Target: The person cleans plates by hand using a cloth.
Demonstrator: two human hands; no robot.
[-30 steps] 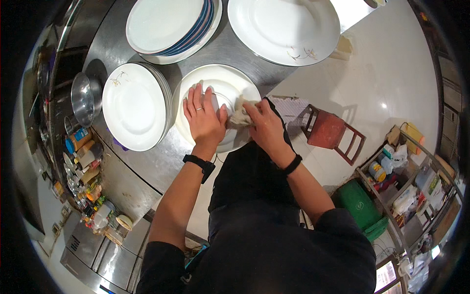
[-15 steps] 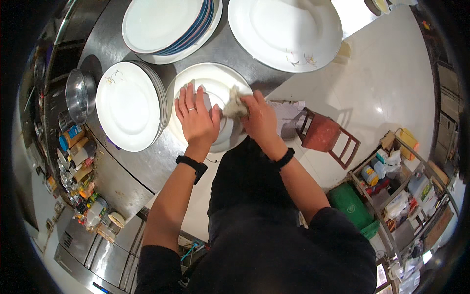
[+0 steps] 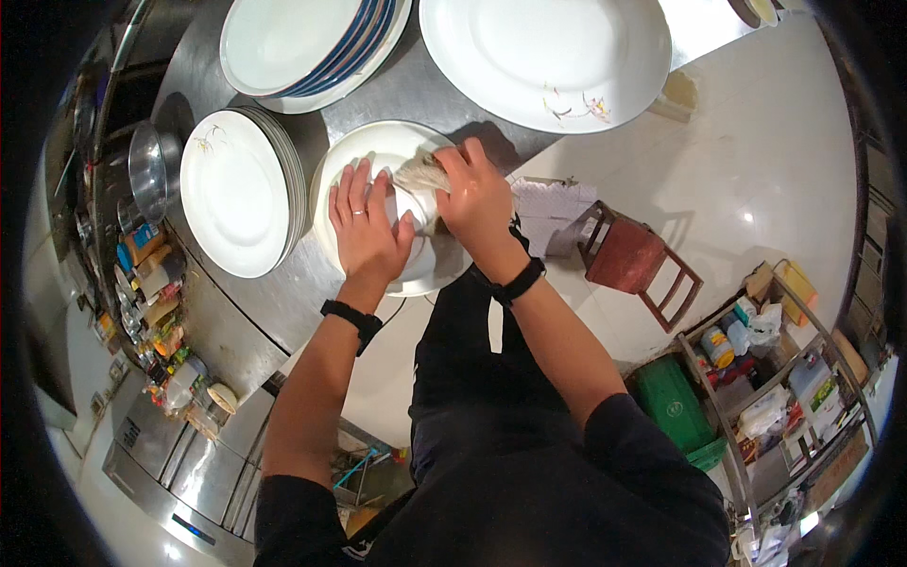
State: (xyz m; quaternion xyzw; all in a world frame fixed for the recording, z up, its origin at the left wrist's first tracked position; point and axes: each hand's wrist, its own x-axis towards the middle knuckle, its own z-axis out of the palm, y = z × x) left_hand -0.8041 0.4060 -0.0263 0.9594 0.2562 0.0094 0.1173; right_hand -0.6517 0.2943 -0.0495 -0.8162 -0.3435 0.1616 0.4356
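A round white plate lies on the steel table right in front of me. My left hand rests on it with fingers stretched out and a ring on one finger. A crumpled pale cloth is gripped in my right hand, against the plate's upper right part. To the left stands a stack of white oval plates with a small floral mark on the top one. Farther away sits a stack of blue-rimmed plates, and a large white oval platter lies at the far right.
Metal bowls stand at the table's left, with bottles and jars nearer me. On the floor at right are a reddish wooden chair, a green bin and a cluttered rack.
My right hand and the cloth have shifted left and slightly up over the plate. The left hand stays spread on the plate, and the whole view has tilted a little.
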